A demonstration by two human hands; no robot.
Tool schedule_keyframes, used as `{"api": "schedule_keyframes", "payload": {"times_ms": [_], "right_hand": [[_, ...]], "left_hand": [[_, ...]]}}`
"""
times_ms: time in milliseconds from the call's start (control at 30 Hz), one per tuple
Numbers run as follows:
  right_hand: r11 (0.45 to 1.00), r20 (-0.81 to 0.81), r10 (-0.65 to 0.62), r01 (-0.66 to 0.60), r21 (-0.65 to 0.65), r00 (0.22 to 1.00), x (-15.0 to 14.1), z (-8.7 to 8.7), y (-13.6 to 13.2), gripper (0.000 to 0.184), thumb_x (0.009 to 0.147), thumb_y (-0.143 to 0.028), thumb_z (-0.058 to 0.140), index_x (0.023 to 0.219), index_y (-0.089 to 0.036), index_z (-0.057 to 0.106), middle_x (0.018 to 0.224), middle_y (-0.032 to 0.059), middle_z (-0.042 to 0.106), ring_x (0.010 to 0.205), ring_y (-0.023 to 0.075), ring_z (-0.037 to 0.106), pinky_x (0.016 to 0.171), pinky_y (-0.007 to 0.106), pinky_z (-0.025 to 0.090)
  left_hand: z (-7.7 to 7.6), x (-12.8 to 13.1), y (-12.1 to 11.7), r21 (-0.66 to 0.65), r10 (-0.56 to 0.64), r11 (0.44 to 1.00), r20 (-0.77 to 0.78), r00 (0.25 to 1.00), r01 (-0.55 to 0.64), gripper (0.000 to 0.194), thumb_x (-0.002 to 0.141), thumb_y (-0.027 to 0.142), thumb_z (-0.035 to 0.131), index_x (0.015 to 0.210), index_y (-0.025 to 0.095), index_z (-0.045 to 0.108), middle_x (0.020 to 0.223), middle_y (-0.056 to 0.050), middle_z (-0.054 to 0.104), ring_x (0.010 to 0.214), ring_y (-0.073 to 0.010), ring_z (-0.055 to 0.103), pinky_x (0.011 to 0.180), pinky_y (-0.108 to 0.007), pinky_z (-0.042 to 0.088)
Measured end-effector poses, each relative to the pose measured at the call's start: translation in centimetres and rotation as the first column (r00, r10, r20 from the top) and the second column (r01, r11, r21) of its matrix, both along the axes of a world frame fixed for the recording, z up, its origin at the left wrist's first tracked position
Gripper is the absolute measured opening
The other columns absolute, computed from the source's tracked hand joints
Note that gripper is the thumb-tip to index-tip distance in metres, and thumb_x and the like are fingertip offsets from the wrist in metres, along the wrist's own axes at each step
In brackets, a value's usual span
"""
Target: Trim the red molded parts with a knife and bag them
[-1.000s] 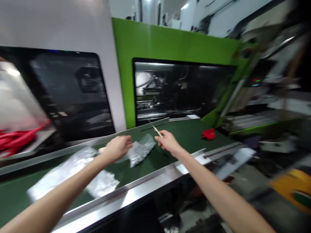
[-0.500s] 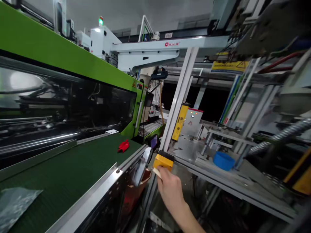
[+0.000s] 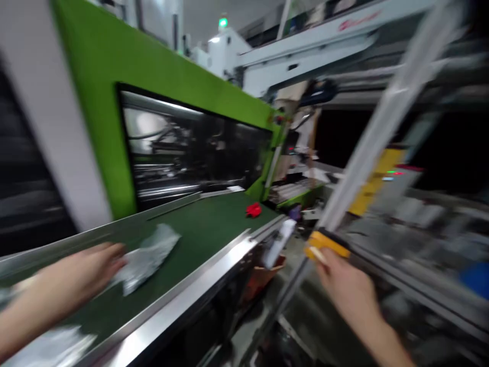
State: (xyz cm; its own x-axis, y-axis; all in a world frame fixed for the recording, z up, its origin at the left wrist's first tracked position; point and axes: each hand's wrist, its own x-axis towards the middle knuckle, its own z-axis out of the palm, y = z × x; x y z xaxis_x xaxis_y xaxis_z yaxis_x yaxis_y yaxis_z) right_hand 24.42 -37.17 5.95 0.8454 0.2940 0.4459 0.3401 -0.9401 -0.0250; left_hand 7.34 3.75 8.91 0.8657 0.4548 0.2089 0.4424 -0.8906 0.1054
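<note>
The picture is smeared by motion. My left hand rests on the green conveyor belt at the edge of a crumpled clear plastic bag and seems to grip it. My right hand is out to the right, off the belt, just under a yellow block at the foot of a slanted metal post. Its fingers are closed on a thin pale-handled tool. A small red part lies at the belt's far end.
A green machine with a dark window stands behind the belt. More clear plastic lies at the near left. A steel rail edges the belt. A metal frame with a blue object fills the right.
The view has swung back left, so the left hand and the bag show again. The right hand stays by the yellow block with the pale tool.
</note>
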Motion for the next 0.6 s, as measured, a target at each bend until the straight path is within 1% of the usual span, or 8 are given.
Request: {"api": "schedule_keyframes", "payload": {"times_ms": [67, 133, 200, 267, 333, 400, 467, 600], "right_hand": [[0.98, -0.058, 0.145, -0.135, 0.145, 0.988, -0.3, -0.8, 1.6, 0.036, 0.092, -0.043, 0.044, 0.114, -0.017, 0.056, 0.083, 0.0089, 0.069, 0.068, 0.0249, 0.068, 0.058, 0.031, 0.048], [0.839, -0.192, 0.452, -0.343, 0.422, 0.871, -1.2, -1.4, 5.0, 0.047, 0.09, -0.053, 0.045, 0.124, -0.021, 0.052, 0.092, 0.0069, 0.07, 0.078, 0.0222, 0.069, 0.065, 0.029, 0.052], [0.672, -0.315, 0.698, -0.436, 0.598, 0.643, -3.3, -1.5, 9.5, 0.05, 0.092, -0.054, 0.042, 0.129, -0.022, 0.051, 0.091, 0.0052, 0.069, 0.077, 0.0192, 0.067, 0.064, 0.026, 0.052], [0.574, -0.416, 0.817, -0.487, 0.658, 0.4, -6.0, -1.2, 14.3, 0.049, 0.097, -0.048, 0.036, 0.135, -0.02, 0.048, 0.084, 0.0044, 0.067, 0.067, 0.0164, 0.064, 0.057, 0.025, 0.049], [0.497, -0.449, 0.863, -0.541, 0.678, 0.23, -8.3, -0.8, 18.7, 0.047, 0.099, -0.037, 0.031, 0.143, -0.021, 0.039, 0.085, 0.003, 0.065, 0.063, 0.0134, 0.061, 0.057, 0.024, 0.048], [0.46, -0.472, 0.87, -0.582, 0.67, 0.143, -9.6, -0.9, 21.9, 0.05, 0.097, -0.026, 0.033, 0.147, -0.023, 0.033, 0.086, 0.002, 0.064, 0.058, 0.0111, 0.059, 0.056, 0.024, 0.046], [0.45, -0.491, 0.864, -0.608, 0.654, 0.112, -10.1, -1.3, 23.9, 0.055, 0.094, -0.019, 0.037, 0.149, -0.022, 0.032, 0.092, 0.0045, 0.064, 0.055, 0.0095, 0.057, 0.056, 0.023, 0.045], [0.445, -0.504, 0.859, -0.625, 0.642, 0.093, -10.3, -2.2, 25.0, 0.058, 0.091, -0.014, 0.038, 0.148, -0.019, 0.035, 0.093, 0.0064, 0.064, 0.054, 0.0089, 0.054, 0.057, 0.024, 0.042]], "left_hand": [[-0.4, -3.7, 0.8, -0.027, 0.035, 0.999, -0.109, 0.993, -0.038, 0.025, 0.096, 0.033, 0.054, 0.108, 0.014, 0.063, 0.102, -0.007, 0.067, 0.09, -0.019, 0.065, 0.083, -0.04, 0.055], [-0.6, -5.5, 0.9, -0.04, 0.047, 0.998, -0.155, 0.987, -0.054, 0.027, 0.098, 0.035, 0.049, 0.108, 0.014, 0.063, 0.105, -0.007, 0.066, 0.095, -0.0195, 0.064, 0.087, -0.042, 0.053], [-0.7, -5.7, 0.7, -0.033, 0.092, 0.995, -0.166, 0.982, -0.099, 0.027, 0.098, 0.035, 0.048, 0.104, 0.015, 0.064, 0.105, -0.007, 0.066, 0.093, -0.0193, 0.064, 0.083, -0.041, 0.054], [-0.7, -5.3, 0.4, -0.018, 0.128, 0.991, -0.161, 0.979, -0.132, 0.025, 0.097, 0.035, 0.05, 0.102, 0.015, 0.065, 0.103, -0.006, 0.066, 0.09, -0.0186, 0.064, 0.08, -0.039, 0.055], [-0.7, -5.1, 0.0, 0.0, 0.145, 0.989, -0.149, 0.978, -0.147, 0.024, 0.097, 0.034, 0.052, 0.1, 0.014, 0.064, 0.101, -0.006, 0.066, 0.087, -0.0179, 0.064, 0.078, -0.038, 0.055], [-0.9, -5.0, -0.1, 0.019, 0.153, 0.988, -0.138, 0.979, -0.152, 0.022, 0.096, 0.033, 0.052, 0.099, 0.014, 0.064, 0.099, -0.006, 0.065, 0.086, -0.0175, 0.064, 0.077, -0.037, 0.055], [-1.1, -5.0, 0.0, 0.04, 0.156, 0.988, -0.135, 0.979, -0.152, 0.021, 0.096, 0.032, 0.053, 0.098, 0.014, 0.064, 0.098, -0.005, 0.065, 0.085, -0.0171, 0.063, 0.076, -0.036, 0.055], [-1.1, -4.9, 0.3, 0.081, 0.158, 0.986, -0.15, 0.976, -0.147, 0.02, 0.096, 0.031, 0.053, 0.093, 0.014, 0.063, 0.091, -0.004, 0.064, 0.08, -0.0157, 0.062, 0.072, -0.033, 0.054]]}}
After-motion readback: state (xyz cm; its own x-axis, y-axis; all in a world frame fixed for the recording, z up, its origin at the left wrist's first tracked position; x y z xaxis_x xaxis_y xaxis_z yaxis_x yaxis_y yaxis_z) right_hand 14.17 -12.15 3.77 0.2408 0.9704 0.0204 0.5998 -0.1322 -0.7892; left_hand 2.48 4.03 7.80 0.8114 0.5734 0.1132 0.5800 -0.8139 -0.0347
